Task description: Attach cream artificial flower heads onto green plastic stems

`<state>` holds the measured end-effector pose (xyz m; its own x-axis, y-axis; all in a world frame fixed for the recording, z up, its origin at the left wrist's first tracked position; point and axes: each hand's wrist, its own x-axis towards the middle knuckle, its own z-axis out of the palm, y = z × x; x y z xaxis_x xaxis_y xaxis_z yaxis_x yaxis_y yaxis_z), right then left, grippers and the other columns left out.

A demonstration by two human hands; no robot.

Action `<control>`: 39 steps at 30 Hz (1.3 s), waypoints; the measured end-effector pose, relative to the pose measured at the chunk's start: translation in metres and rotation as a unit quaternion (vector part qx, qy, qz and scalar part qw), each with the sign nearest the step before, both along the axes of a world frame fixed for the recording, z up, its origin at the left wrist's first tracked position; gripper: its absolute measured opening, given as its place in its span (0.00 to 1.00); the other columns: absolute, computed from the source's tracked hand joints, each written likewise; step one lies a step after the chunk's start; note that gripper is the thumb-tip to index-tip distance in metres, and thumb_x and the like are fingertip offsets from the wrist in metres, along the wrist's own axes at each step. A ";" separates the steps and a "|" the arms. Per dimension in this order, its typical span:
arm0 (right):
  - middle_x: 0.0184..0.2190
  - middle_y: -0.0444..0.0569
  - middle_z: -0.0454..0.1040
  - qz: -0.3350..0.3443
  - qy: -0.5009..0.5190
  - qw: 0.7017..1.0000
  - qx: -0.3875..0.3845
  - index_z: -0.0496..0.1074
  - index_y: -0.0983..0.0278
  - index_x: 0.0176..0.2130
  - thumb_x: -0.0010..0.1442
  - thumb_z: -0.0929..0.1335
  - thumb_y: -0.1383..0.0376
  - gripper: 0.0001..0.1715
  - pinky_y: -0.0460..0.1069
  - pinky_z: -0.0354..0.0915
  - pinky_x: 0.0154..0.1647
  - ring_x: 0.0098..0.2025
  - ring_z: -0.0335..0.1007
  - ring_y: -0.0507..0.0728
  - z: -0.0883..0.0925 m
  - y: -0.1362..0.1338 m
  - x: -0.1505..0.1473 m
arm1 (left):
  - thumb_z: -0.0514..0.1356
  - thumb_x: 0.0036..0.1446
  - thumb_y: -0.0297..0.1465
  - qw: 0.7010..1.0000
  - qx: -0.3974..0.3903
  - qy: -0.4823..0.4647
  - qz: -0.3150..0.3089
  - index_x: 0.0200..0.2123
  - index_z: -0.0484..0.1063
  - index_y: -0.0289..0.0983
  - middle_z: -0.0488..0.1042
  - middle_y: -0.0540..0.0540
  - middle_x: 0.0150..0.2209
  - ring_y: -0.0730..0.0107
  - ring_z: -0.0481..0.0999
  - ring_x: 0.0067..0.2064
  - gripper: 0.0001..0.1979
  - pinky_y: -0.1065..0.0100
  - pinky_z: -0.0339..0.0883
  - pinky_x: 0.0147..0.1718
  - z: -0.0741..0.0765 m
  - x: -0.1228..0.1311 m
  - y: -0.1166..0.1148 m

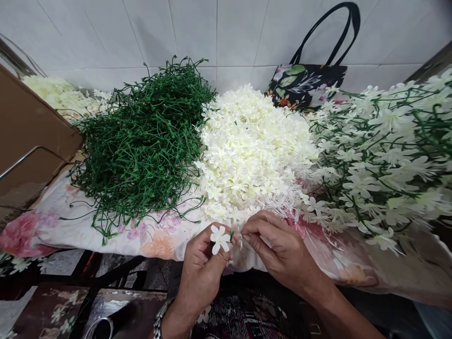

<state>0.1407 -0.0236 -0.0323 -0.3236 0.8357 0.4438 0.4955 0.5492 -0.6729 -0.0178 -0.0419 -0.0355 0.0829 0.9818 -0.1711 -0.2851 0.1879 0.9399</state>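
My left hand [203, 263] is closed in a pinch on a small white artificial flower [219, 238] with a bit of green stem at its tip. My right hand [278, 247] is closed too, its fingertips pinched right beside that flower on something I cannot make out. Both hands meet at the front edge of a floral cloth [106, 230]. Just beyond them lies a heap of loose white flower heads [250, 146]. Left of that sits a tangle of bare green stems [144, 141]. To the right lie finished sprays of white flowers on green stems [384, 155].
A black floral tote bag [307, 84] leans on the white tiled wall at the back. A brown cardboard box [28, 132] stands at the left, with another pile of white flowers [60, 94] behind it. A metal watch shows on my left wrist [160, 318].
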 end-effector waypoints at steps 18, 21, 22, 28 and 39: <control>0.27 0.46 0.67 -0.025 0.076 0.996 -0.036 0.68 0.65 0.33 0.60 0.62 0.72 0.07 0.46 0.64 0.28 0.29 0.65 0.50 -0.001 -0.026 -0.004 | 0.64 0.50 0.32 0.994 0.035 -0.097 -0.026 0.26 0.76 0.36 0.68 0.47 0.26 0.73 0.66 0.24 0.05 0.73 0.63 0.20 0.007 0.005 -0.007; 0.25 0.44 0.67 -0.005 0.138 0.984 -0.113 0.68 0.64 0.31 0.61 0.62 0.69 0.08 0.45 0.63 0.27 0.27 0.65 0.49 -0.004 -0.026 -0.004 | 0.64 0.50 0.31 0.992 0.037 -0.116 -0.023 0.27 0.76 0.37 0.68 0.48 0.26 0.74 0.67 0.23 0.04 0.74 0.62 0.18 0.007 0.006 -0.006; 0.25 0.44 0.67 -0.001 0.159 0.978 -0.135 0.68 0.64 0.31 0.61 0.62 0.68 0.08 0.45 0.63 0.27 0.27 0.65 0.49 -0.006 -0.026 -0.005 | 0.64 0.50 0.31 0.992 0.039 -0.119 -0.020 0.27 0.76 0.37 0.68 0.48 0.26 0.74 0.67 0.23 0.04 0.74 0.62 0.18 0.008 0.006 -0.006; 0.27 0.45 0.67 0.002 0.243 0.951 -0.189 0.68 0.64 0.30 0.61 0.63 0.66 0.08 0.47 0.65 0.30 0.29 0.66 0.51 -0.013 -0.028 -0.008 | 0.64 0.50 0.30 0.992 0.035 -0.117 -0.021 0.27 0.75 0.36 0.67 0.48 0.26 0.74 0.67 0.23 0.03 0.74 0.63 0.18 0.011 0.009 -0.007; 0.26 0.44 0.68 -0.040 0.161 0.985 -0.040 0.67 0.63 0.32 0.60 0.63 0.72 0.06 0.44 0.64 0.27 0.28 0.65 0.50 -0.001 -0.029 -0.012 | 0.67 0.45 0.27 0.995 0.038 -0.071 0.056 0.25 0.75 0.37 0.69 0.50 0.28 0.78 0.64 0.24 0.04 0.76 0.61 0.21 -0.005 0.013 -0.013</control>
<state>0.1283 -0.0523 -0.0331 -0.1086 0.8889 0.4451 0.2879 0.4566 -0.8418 -0.0050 -0.0548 -0.0400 -0.0099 0.9959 -0.0900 -0.4316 0.0769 0.8988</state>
